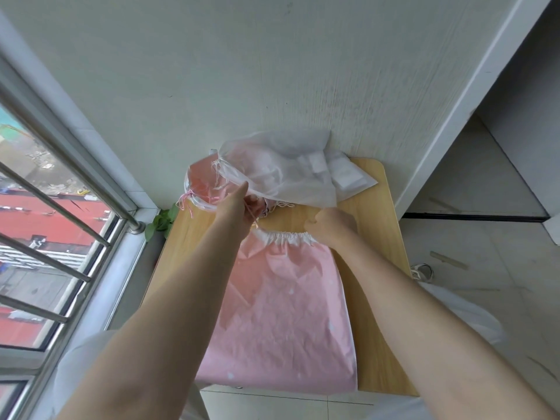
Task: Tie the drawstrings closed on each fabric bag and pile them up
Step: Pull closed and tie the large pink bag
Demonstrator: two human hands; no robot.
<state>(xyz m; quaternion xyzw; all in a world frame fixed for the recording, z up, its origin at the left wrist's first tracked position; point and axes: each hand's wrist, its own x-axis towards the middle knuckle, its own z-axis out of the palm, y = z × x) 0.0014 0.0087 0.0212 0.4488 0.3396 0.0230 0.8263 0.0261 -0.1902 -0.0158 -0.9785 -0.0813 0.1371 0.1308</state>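
**One pink bag cinched, its cords still to be knotted**

One pink bag lies flat along the middle of the desk, its bottom at the near edge and its gathered white mouth pointing to 12 o'clock. It looks thin, soft and nearly weightless, so I'd judge it will slide and crumple at a tug. The sensible hold is the cord ends at either corner of the mouth, not the cloth.

At the mouth's 3 o'clock corner the right hand is curled into a fist with its knuckles towards me. It seems to grip that corner or its cord, but I cannot see what is inside it. At the 9 o'clock corner the left hand is raised a little and pinches a thin pink cord that runs down to the bag.

Beyond the hands, at 12 o'clock against the wall, sits the heap: another pink bag with a tasselled cord hanging over the desk's edge, and a white translucent bag slumped over it.

How many bags the heap holds, and whether their cords are properly knotted, I cannot make out. The left fingers are largely hidden behind the hand. Any cord on the right side is too fine to see.
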